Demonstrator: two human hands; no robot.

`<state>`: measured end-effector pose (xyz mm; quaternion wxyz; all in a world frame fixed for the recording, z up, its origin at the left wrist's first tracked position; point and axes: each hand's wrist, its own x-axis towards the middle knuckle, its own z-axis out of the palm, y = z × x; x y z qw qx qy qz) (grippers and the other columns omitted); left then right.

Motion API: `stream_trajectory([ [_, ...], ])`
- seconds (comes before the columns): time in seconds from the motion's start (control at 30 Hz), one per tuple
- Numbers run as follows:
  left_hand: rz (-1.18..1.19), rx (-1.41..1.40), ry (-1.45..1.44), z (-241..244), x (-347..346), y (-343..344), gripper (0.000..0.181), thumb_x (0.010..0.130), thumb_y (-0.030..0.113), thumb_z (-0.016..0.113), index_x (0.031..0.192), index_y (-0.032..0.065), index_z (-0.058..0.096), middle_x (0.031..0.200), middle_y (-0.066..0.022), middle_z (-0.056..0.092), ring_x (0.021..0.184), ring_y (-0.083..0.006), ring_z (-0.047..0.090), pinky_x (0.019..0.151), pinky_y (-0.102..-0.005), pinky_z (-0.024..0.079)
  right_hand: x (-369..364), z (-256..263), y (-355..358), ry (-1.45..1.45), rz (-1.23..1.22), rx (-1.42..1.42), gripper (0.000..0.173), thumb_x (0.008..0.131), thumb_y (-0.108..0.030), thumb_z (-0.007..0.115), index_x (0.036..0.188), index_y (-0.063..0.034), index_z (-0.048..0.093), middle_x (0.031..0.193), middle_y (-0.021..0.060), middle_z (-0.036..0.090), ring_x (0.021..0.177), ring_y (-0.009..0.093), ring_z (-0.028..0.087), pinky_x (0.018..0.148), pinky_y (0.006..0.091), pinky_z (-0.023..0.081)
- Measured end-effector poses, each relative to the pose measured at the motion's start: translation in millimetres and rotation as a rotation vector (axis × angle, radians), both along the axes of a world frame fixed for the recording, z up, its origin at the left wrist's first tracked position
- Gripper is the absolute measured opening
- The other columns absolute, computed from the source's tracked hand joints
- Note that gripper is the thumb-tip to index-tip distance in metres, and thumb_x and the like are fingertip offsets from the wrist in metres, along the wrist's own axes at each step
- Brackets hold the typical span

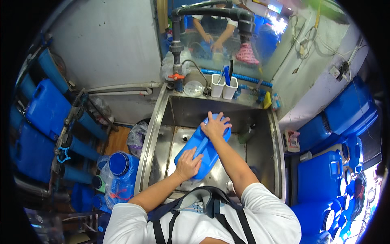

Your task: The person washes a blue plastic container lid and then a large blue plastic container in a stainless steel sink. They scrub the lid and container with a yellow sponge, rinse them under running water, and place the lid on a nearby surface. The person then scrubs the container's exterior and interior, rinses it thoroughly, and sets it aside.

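A blue plastic jerrycan (210, 155) lies tilted inside the stainless steel sink (148, 146), its long side running from near left to far right. My left hand (188, 164) is closed around the near part of its moulded handle (201, 147). Over the jerrycan's far end my right hand (216, 125) is spread, its fingers bent over the edge; whatever lies under the palm is hidden. A green-tinted bottle (247, 134) stands in the sink's far right corner. A drain hole (185, 139) shows left of the jerrycan.
A grey plastic pipe tap (207, 12) with an orange valve handle (176, 76) arches overhead, pink cloth (247, 54) on its spout. White holders (217, 87) with brushes and a yellow sponge (267, 100) line the back ledge. Blue jerrycans (320, 174) crowd the right; a bagged blue container (122, 177) stands left.
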<state>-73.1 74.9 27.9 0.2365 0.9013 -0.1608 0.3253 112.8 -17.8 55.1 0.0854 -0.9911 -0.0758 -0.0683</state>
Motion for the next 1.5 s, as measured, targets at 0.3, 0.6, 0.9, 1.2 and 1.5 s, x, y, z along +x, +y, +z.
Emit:
stream_trajectory([
  [0.3, -0.096, -0.013, -0.029, -15.8, 30.2, 51.9, 0.037, 0.077, 0.004, 0.062, 0.113, 0.0021, 0.059, 0.113, -0.0205, 0.062, 0.099, -0.0377, 0.061, 0.089, -0.0446, 0.049, 11.8, 0.1, -70.2, -0.037, 0.486, -0.068, 0.059, 0.072, -0.055, 0.063, 0.128, -0.0393, 0.055, 0.145, 0.0114, 0.038, 0.130, 0.044, 0.032, 0.099, 0.0628, 0.030],
  [0.6, 0.523, 0.114, 0.430, -11.0, 76.5, 89.8, 0.017, 0.090, 0.020, 0.051, 0.093, 0.0037, 0.055, 0.081, -0.0203, 0.067, 0.069, -0.0400, 0.066, 0.065, -0.0509, 0.052, -53.2, 1.4, -120.5, -0.157, 0.696, 0.018, 0.044, 0.075, -0.050, 0.063, 0.116, -0.0346, 0.064, 0.138, 0.0117, 0.045, 0.124, 0.045, 0.037, 0.097, 0.0615, 0.031],
  [0.9, 0.784, -0.060, 0.824, 15.6, 90.0, 76.2, 0.040, 0.093, 0.029, 0.037, 0.103, 0.0018, 0.065, 0.097, -0.0238, 0.068, 0.095, -0.0397, 0.066, 0.085, -0.0484, 0.050, -44.0, -2.5, -100.8, -0.196, 0.488, -0.034, 0.046, 0.077, -0.047, 0.061, 0.120, -0.0327, 0.061, 0.137, 0.0120, 0.047, 0.125, 0.042, 0.038, 0.097, 0.0576, 0.033],
  [1.2, 0.547, 0.116, 0.747, 10.5, 41.4, 74.4, 0.038, 0.094, 0.037, 0.048, 0.106, 0.0035, 0.061, 0.090, -0.0216, 0.067, 0.086, -0.0350, 0.067, 0.068, -0.0453, 0.053, -20.0, -6.2, -112.4, -0.155, 0.651, 0.016, 0.046, 0.075, -0.047, 0.063, 0.119, -0.0335, 0.061, 0.136, 0.0078, 0.046, 0.124, 0.040, 0.039, 0.098, 0.0586, 0.033],
  [1.5, 0.168, 0.369, 0.090, -16.3, 49.0, 94.7, 0.019, 0.089, 0.027, 0.060, 0.085, 0.0094, 0.054, 0.067, -0.0128, 0.058, 0.053, -0.0313, 0.062, 0.052, -0.0401, 0.052, -22.2, -5.7, -110.3, -0.151, 0.607, 0.038, 0.047, 0.075, -0.047, 0.061, 0.119, -0.0326, 0.062, 0.136, 0.0082, 0.047, 0.124, 0.041, 0.038, 0.099, 0.0594, 0.032],
])
